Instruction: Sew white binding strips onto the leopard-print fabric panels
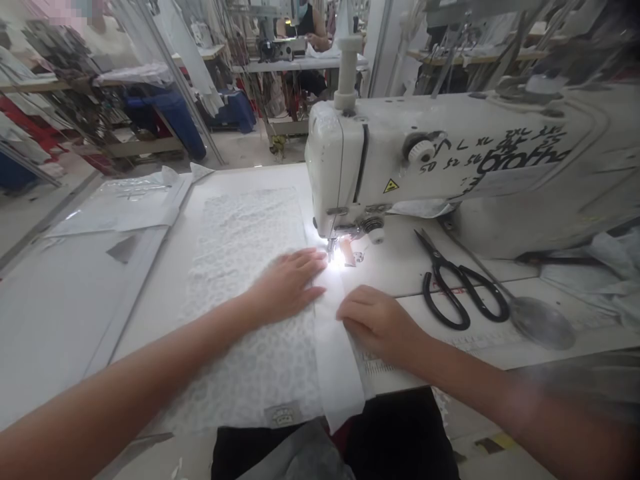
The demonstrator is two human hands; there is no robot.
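Note:
A white patterned fabric piece (250, 227) lies flat on the sewing table, with a plain white fabric strip (337, 373) along its right edge, running up to the needle. My left hand (290, 280) rests palm down on the patterned fabric, fingers stretched toward the lit presser foot (331, 248). Just below the foot, my right hand (375, 320) pinches the right edge of the strip between thumb and curled fingers. Above both hands stands the white sewing machine (335, 167). The strip's lower end hangs over the table's front edge.
Black-handled scissors (445, 280) lie right of the needle, near a metal lever with a rounded plate (543, 323). Plastic-wrapped white sheets (125, 207) cover the left side. Crumpled pale fabric (595, 273) sits far right. Across the aisle, a person (315, 33) sits at another machine.

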